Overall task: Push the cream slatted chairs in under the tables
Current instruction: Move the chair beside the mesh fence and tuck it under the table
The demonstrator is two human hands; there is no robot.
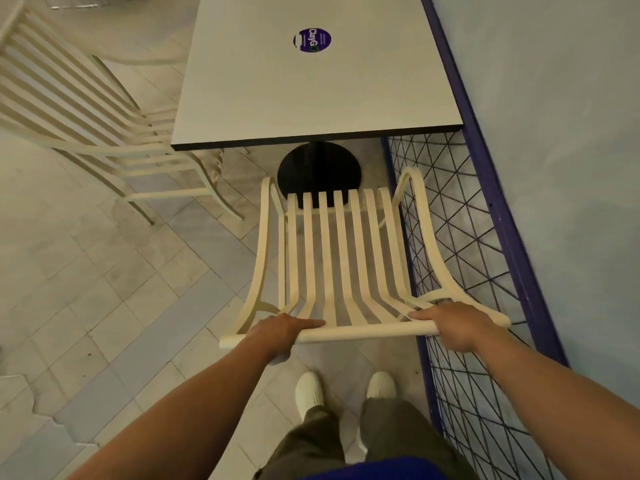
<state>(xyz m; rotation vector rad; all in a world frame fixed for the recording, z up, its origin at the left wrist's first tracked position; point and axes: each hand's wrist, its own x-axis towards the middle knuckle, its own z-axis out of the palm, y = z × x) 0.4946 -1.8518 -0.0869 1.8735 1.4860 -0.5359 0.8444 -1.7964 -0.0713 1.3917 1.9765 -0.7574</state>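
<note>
A cream slatted chair stands in front of me, its seat pointing at a white square table with a round black base. The front of the seat overlaps the base; the whole seat lies short of the table's near edge. My left hand is closed around the left part of the chair's top back rail. My right hand grips the right part of the same rail. A second cream slatted chair stands at the table's left side, its seat partly under the tabletop.
A purple-framed wire mesh barrier runs close along the right side of the chair and table, with a pale wall behind it. Herringbone floor tiles spread to the left. My white shoes stand just behind the chair.
</note>
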